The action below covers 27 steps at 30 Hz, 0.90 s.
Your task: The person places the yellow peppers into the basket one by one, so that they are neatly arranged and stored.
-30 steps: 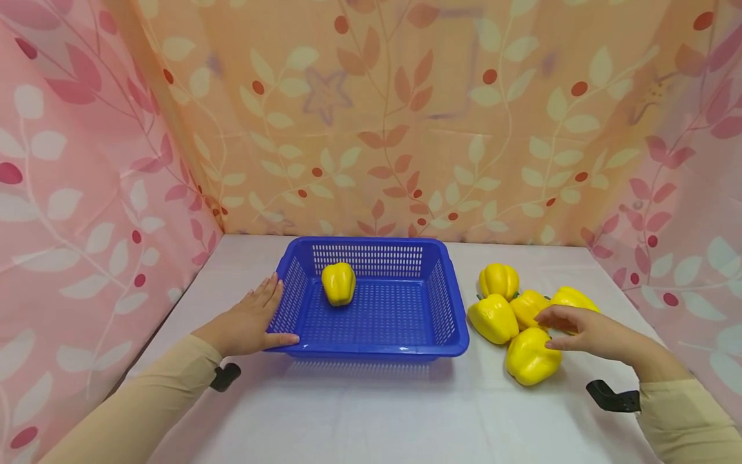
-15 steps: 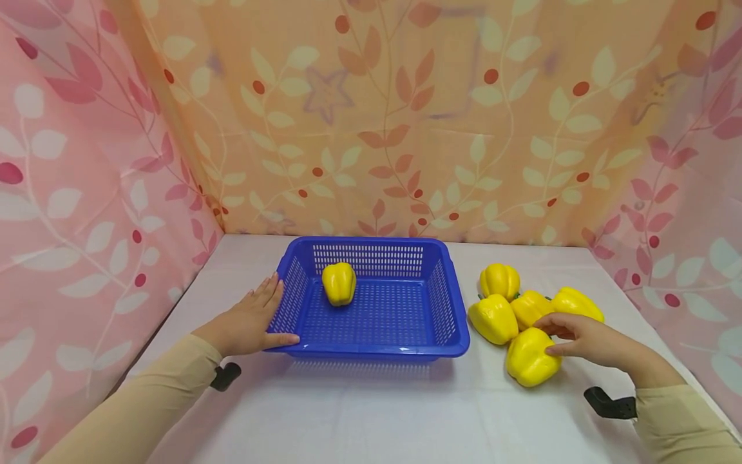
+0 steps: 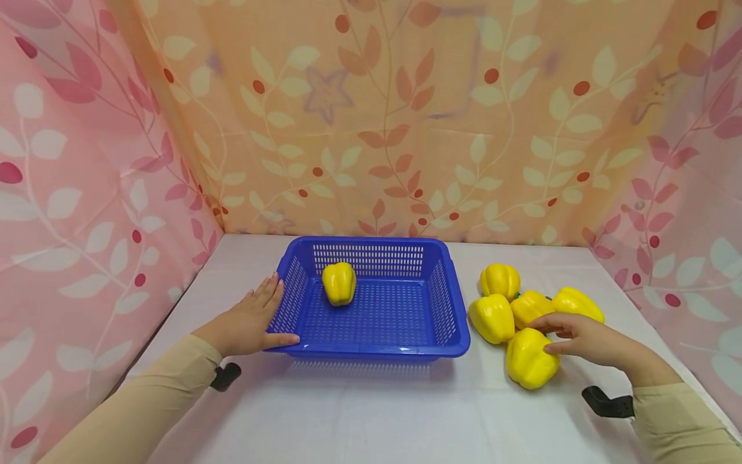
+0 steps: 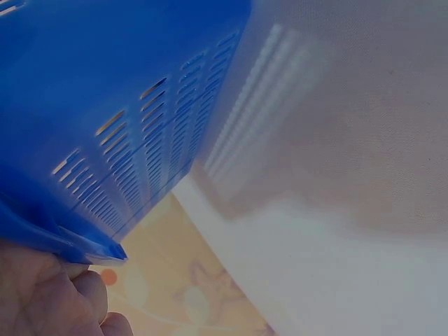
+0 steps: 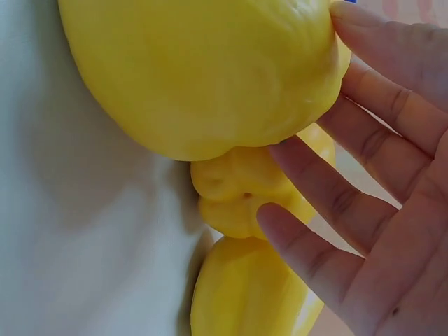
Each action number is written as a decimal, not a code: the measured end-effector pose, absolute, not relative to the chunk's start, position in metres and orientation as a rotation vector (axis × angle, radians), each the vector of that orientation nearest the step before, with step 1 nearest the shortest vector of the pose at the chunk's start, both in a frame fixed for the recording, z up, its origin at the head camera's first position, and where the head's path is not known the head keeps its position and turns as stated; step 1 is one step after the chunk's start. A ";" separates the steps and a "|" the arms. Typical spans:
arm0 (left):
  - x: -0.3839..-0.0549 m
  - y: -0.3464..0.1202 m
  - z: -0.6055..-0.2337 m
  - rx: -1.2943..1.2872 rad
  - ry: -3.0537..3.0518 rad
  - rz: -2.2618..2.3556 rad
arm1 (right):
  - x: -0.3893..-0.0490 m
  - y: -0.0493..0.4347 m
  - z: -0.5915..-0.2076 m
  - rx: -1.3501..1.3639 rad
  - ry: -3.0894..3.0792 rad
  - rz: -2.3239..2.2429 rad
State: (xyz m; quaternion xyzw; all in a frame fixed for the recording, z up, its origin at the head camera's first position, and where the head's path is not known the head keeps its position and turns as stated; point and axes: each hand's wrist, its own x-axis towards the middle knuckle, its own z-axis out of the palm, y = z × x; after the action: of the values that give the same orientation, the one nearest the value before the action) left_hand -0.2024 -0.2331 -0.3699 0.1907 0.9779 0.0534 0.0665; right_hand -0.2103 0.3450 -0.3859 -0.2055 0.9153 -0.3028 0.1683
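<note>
Yellow bell pepper (image 3: 532, 359), glossy and lobed in shape, rests on the white cloth (image 3: 348, 419) and is the nearest one in a group of five. The right hand (image 3: 591, 338) has this pepper lightly between its thumb and its fingers. The thumb touches the right side of the pepper, and the forefinger bends over its top. The fingers are moderately spread, with gaps between them, and the little finger stands free of the pepper. How firm this hold is, I cannot tell.

Close behind are four other peppers of the same yellow colour: a left pepper (image 3: 492, 319), a back pepper (image 3: 500, 281), a middle pepper (image 3: 529, 308) and a right pepper (image 3: 577, 304).

One more yellow pepper (image 3: 339, 283) is inside a rectangular blue plastic basket (image 3: 371, 348) with slotted walls, towards its back left part. The left hand (image 3: 246, 322) rests at the left side of this basket. Its fingers are stretched straight and its thumb is spread widely, lying on the rim near the front left corner; the hand touches the basket without clasping it.

Behind the table hangs an orange curtain (image 3: 377, 129) with leaf pattern.
</note>
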 end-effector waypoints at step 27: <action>-0.201 -0.233 -0.368 0.607 2.962 0.162 | -0.201 0.345 -0.396 -0.643 2.644 -0.868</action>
State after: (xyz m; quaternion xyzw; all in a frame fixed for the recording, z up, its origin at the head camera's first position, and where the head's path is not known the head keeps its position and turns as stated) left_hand -0.2009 -0.2329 -0.3681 0.2002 0.9766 0.0535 0.0567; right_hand -0.2014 0.3446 -0.3961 -0.2228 0.9163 -0.3009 0.1422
